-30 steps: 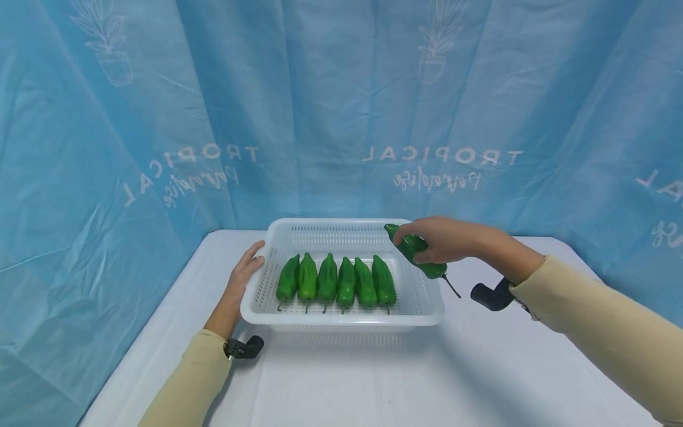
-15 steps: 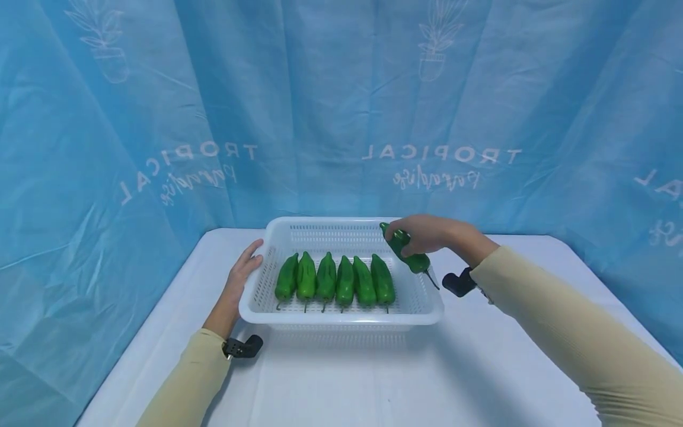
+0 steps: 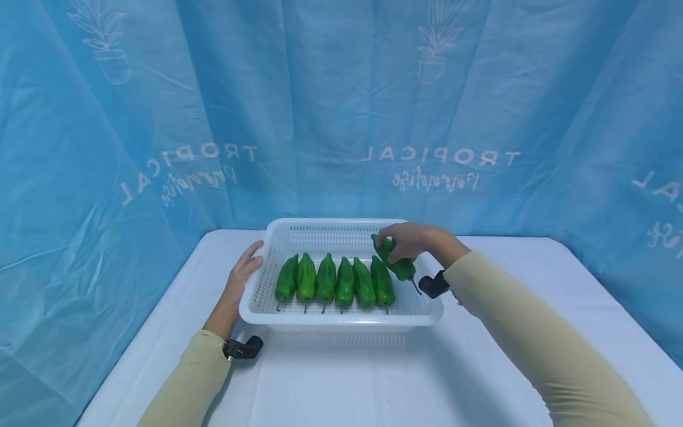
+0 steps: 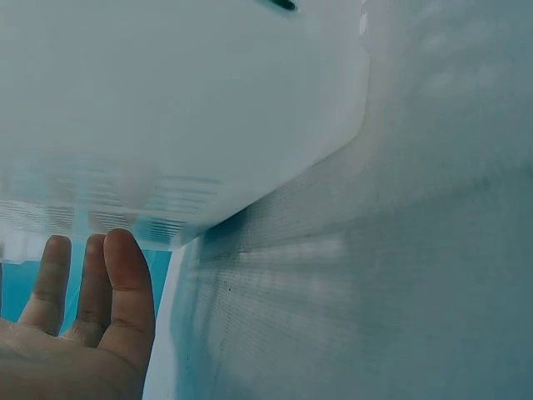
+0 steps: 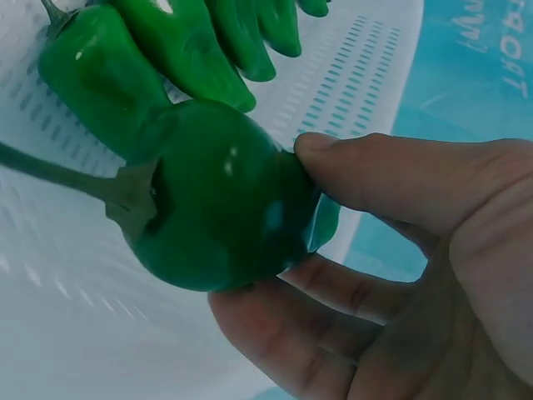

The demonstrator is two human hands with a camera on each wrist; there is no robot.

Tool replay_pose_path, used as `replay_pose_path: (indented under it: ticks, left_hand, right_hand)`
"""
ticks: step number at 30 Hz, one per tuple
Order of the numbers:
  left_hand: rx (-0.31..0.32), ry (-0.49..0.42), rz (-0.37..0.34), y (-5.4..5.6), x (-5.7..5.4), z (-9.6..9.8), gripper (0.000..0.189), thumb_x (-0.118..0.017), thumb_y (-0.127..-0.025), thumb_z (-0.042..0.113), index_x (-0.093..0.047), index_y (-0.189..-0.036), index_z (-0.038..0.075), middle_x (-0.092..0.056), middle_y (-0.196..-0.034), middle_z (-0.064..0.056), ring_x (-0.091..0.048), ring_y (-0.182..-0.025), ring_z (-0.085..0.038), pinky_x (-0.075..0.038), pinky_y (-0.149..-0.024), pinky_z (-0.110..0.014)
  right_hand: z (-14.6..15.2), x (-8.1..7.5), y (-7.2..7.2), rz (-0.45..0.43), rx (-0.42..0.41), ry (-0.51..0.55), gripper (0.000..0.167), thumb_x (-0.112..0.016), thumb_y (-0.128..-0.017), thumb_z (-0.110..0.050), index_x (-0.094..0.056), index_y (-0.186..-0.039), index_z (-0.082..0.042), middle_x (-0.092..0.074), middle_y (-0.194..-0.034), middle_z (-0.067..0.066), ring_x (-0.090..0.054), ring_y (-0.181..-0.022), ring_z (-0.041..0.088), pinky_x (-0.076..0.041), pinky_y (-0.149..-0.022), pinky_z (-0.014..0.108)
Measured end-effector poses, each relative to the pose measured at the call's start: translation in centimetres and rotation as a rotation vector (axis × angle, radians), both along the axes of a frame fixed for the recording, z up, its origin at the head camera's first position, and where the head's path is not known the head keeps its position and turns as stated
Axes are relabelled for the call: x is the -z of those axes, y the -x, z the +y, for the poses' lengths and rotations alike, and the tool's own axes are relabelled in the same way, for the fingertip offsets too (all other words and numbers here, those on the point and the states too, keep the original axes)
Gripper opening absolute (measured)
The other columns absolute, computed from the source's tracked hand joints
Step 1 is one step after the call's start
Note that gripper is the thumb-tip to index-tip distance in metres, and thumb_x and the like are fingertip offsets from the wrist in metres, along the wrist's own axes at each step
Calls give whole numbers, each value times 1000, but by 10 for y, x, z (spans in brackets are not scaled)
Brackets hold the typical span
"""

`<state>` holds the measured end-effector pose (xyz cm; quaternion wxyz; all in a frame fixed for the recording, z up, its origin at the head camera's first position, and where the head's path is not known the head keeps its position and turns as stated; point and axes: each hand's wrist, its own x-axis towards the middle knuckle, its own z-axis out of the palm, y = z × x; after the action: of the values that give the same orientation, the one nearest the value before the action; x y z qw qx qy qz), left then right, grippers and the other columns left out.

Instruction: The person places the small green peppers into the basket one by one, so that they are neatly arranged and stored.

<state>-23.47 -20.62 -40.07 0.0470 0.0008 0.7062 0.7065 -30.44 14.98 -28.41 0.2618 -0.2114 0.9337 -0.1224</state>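
Between the thumb and fingers of my right hand point(image 3: 412, 239) is a green pepper point(image 3: 401, 268), tilted, its thin stem pointing down toward me. It hangs over the right part of a white plastic basket point(image 3: 341, 319). In the right wrist view the held pepper point(image 5: 218, 200) overlaps the nearest one in the basket; whether they touch I cannot tell. Several green peppers point(image 3: 326, 280) lie there side by side, stems toward me. With fingers extended, my left hand point(image 3: 238, 281) rests against the basket's left side. Fingertips of that hand point(image 4: 96, 325) meet the slotted wall in the left wrist view.
The basket stands on a white-covered table point(image 3: 331, 379). A blue curtain point(image 3: 331, 118) with printed lettering hangs close behind it and along both sides. Each wrist carries a black camera point(image 3: 434, 284).
My right hand has moved left and slightly lower with the pepper, from above the basket's right rim to beside the row. The left hand and basket have stayed in place.
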Motion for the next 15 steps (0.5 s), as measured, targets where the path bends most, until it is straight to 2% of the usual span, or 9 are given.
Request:
replay_pose_path:
  ticks: [4, 8, 15]
  left_hand:
    - [-3, 15, 4, 0, 1, -1, 56, -32, -107, 42, -12, -159, 36, -29, -163, -5, -36, -147, -33, -35, -116, -53]
    - [3, 12, 8, 1, 1, -1, 56, -31, -107, 41, -11, -159, 35, -29, -163, -6, -36, -147, -32, -34, -117, -52]
    - [7, -2, 12, 1, 1, 0, 56, -32, -107, 39, -12, -159, 34, -30, -162, -5, -37, -147, -31, -35, -117, -48]
  right_hand:
    - [-1, 7, 2, -38, 34, -2, 46, -62, -96, -12, -50, -141, -12, -49, -143, 19, -66, -109, 25, -60, -84, 38]
    - [-1, 12, 3, -32, 48, -8, 46, -62, -97, -12, -50, -141, -11, -47, -145, 20, -65, -110, 26, -60, -82, 36]
    - [-8, 24, 0, -55, 100, -23, 46, -63, -95, -10, -52, -140, -11, -49, -144, 18, -65, -109, 25, -60, -84, 37]
